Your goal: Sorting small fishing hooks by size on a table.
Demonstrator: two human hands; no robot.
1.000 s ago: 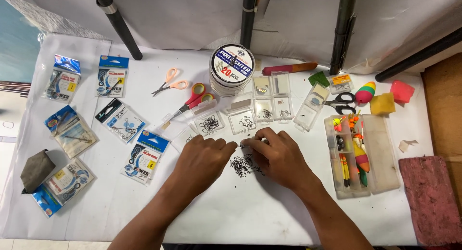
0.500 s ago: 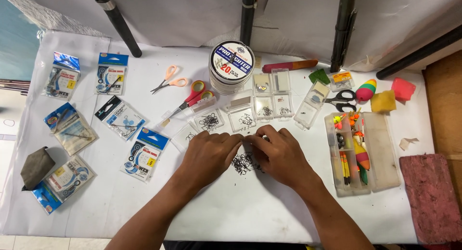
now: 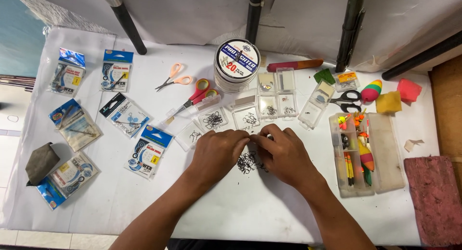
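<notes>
Hooks (image 3: 247,162) in loose pile; left hand (image 3: 217,151) and right hand (image 3: 283,152) pinch at it, fingertips meeting; sorting underway; picking single hook demands fine pinch.

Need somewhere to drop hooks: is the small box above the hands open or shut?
Open: the box has its lid flipped back, hooks showing inside.

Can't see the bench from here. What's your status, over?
Left hand and right hand fingertips together above loose hook pile. Grip unclear. Small open boxes just behind.
</notes>
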